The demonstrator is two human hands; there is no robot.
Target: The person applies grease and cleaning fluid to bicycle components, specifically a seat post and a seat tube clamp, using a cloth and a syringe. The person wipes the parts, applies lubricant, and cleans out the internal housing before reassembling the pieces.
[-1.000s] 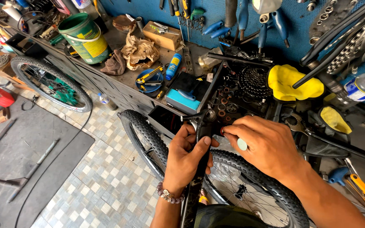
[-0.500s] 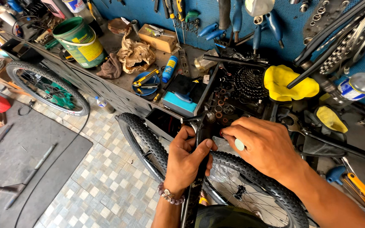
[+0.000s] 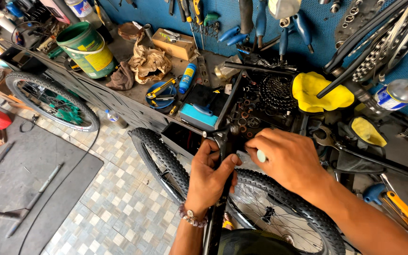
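Across the upper half of the frame runs a cluttered workbench [image 3: 133,101] against a blue pegboard wall [image 3: 317,28] hung with tools, so that everything sits within arm's reach of the person. On the bench, upper left, stands a green and yellow bucket [image 3: 87,49] beside a crumpled rag [image 3: 148,61]; a yellow cloth [image 3: 319,92] lies at upper right, next to a stack of bicycle sprockets [image 3: 276,92].

Below the bench, at lower centre, a knobby bicycle tyre [image 3: 166,160] stands upright on its wheel, apparently part of a bike the person stands over. A second wheel [image 3: 53,101] leans against the bench at the left, out of the way.

At the middle of the frame, a dark metal bicycle part [image 3: 224,137] rises above the tyre. The left hand [image 3: 208,177], wearing a bead bracelet, wraps closed around this part from below, seemingly to steady it. The right hand [image 3: 289,158] curls over it from the right, fingers bent and touching its top; a pale ring shows on one finger. Whether that hand pinches a small tool cannot be told.
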